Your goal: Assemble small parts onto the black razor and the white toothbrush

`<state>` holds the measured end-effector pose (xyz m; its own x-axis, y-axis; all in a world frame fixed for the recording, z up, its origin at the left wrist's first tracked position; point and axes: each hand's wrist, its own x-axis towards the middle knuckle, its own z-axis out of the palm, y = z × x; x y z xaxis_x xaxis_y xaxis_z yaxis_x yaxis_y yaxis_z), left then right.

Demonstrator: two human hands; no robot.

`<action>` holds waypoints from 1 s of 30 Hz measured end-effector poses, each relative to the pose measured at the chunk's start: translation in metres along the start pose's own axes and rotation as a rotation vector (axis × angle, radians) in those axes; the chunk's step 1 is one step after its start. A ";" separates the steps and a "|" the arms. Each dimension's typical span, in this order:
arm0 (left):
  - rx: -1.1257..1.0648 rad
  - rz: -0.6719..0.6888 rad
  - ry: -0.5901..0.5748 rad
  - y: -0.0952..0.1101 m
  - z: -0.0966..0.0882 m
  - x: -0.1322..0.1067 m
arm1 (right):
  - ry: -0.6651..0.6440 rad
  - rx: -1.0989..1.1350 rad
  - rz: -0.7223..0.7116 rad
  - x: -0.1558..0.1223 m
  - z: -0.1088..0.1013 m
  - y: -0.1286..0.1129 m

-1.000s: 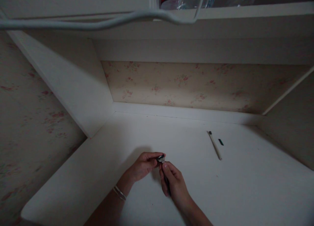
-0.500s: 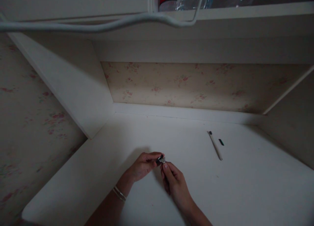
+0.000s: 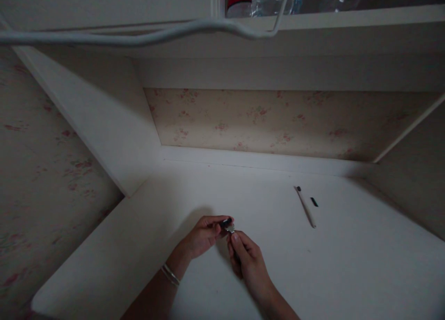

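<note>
Between the fingertips of my left hand [image 3: 200,236] is a small black piece [image 3: 225,222], its far end near the index fingertip. My right hand [image 3: 247,257] pinches a small silvery metal piece [image 3: 230,229] between thumb and fingers. The two pieces meet or overlap in front of my fingertips; whether they are joined I cannot tell. To the right of my hands, a slim pale stick with a dark tip [image 3: 306,209] lies on the white tabletop [image 3: 208,190]. Beside it rests a short, narrow black piece [image 3: 314,202].
A white side panel [image 3: 97,111] rises at the left, and a low white ledge [image 3: 260,159] runs along the back. Overhead, a white bent tube [image 3: 156,34] crosses in front of a shelf [image 3: 330,19] holding clear plastic bottles [image 3: 267,0], one with a red label.
My left fingers have shifted slightly, and the black piece has turned to lie flatter. My right hand stays almost in place with the metal piece.
</note>
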<state>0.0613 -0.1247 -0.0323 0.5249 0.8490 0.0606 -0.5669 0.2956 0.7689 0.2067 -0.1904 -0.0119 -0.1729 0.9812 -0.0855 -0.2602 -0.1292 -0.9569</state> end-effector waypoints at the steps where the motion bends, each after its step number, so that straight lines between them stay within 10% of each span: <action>1: -0.008 -0.001 -0.002 0.000 0.000 0.000 | 0.004 -0.005 0.001 0.000 0.000 0.000; 19: 0.109 0.006 -0.004 -0.001 0.000 0.001 | 0.032 -0.108 -0.006 0.001 -0.002 0.001; 30: 0.229 -0.059 -0.094 0.005 -0.005 -0.003 | -0.160 0.202 0.137 0.001 -0.008 -0.002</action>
<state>0.0534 -0.1238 -0.0316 0.6156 0.7856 0.0623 -0.3807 0.2273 0.8963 0.2142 -0.1879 -0.0121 -0.3630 0.9196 -0.1503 -0.4049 -0.3010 -0.8634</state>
